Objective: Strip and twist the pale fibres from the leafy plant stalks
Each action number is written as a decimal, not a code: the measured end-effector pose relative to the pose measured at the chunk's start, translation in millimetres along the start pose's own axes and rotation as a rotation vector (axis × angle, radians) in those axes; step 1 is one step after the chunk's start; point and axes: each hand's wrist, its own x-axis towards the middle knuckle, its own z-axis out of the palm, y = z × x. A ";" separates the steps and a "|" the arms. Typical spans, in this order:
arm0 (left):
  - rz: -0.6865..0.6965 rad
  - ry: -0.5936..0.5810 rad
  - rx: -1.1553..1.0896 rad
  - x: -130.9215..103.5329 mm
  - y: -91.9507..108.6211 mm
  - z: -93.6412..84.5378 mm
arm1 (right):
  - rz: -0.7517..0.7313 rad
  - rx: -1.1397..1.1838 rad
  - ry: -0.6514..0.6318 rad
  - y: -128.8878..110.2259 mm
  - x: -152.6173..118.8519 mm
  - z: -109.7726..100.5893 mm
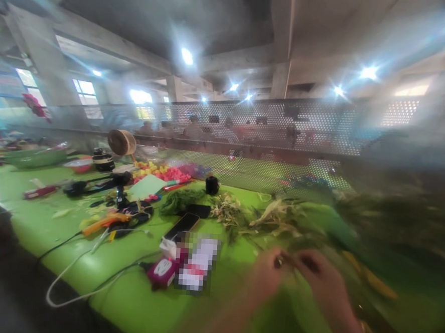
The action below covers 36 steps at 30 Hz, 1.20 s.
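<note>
My left hand point(271, 270) and my right hand point(316, 267) are close together above the green table point(124, 296), at the lower right. Both have their fingers curled inward, blurred by motion. Between the fingertips is something thin and greenish, too smeared to name. Just beyond the hands lie pale green artificial leaves point(278, 215). Left of these is a small bunch of whitish-green sprigs point(226, 208). A dark phone point(182, 227) and a purple power strip point(163, 272) lie to the left of my hands.
An orange glue gun point(106, 223) with cables rests at left centre. Yellow and pink petals point(165, 173), a black jar point(212, 185) and a round fan point(122, 143) stand farther back. A perforated metal divider point(228, 121) runs behind. Dark green foliage point(404, 218) is at the right.
</note>
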 end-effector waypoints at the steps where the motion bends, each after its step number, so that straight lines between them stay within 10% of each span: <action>1: -0.011 -0.023 -0.046 -0.5 1.0 -0.2 | -0.009 0.000 0.023 0.9 0.2 -0.6; 19: -0.202 0.021 -0.344 3.1 2.0 -3.7 | -0.051 -0.026 0.191 6.3 -4.1 -1.6; 29: -0.090 -0.208 -0.263 3.3 -5.1 -2.1 | 0.013 0.010 0.193 -2.0 -3.4 -3.6; 36: -0.036 -0.160 -0.178 0.3 -10.0 2.4 | 0.043 0.075 0.194 -2.0 -2.4 0.4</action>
